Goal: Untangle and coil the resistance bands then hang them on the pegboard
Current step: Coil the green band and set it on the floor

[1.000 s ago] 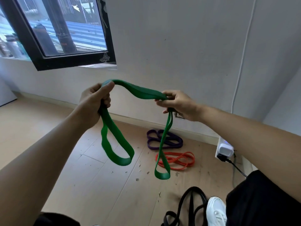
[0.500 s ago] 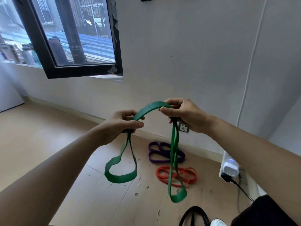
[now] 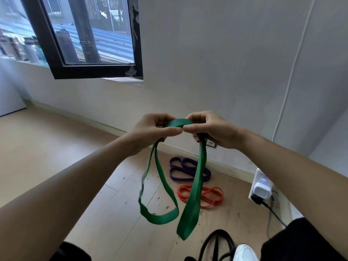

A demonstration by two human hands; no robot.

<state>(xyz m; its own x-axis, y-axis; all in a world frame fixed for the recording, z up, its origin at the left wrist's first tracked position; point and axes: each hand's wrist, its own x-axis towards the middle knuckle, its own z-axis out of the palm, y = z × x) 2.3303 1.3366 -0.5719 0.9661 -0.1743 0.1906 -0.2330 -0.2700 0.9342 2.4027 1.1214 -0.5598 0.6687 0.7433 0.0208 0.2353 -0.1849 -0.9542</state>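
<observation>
While your left hand (image 3: 150, 133) and right hand (image 3: 213, 131) sit thumb to thumb, both curl tight around the top of the green resistance band (image 3: 200, 176) and pinch a short arch of it between them. Under your left grip one wide loop hangs down. Under your right grip a longer, flatter loop hangs lower, and both dangle above the wooden floor (image 3: 75, 147). I think you are partway through folding this one band into a coil, and it looks free of knots. A lot is left. Past your hands, by the wall, the purple band (image 3: 185, 171) and the red band (image 3: 209, 194) lie in loose loops. Under your right arm a black band (image 3: 216, 245) lies beside a white shoe (image 3: 244, 253). No pegboard shows, so I think nothing is hung yet. No words or brand can be read. The white plug block (image 3: 260, 187) by your right arm only shows a small blue light.
</observation>
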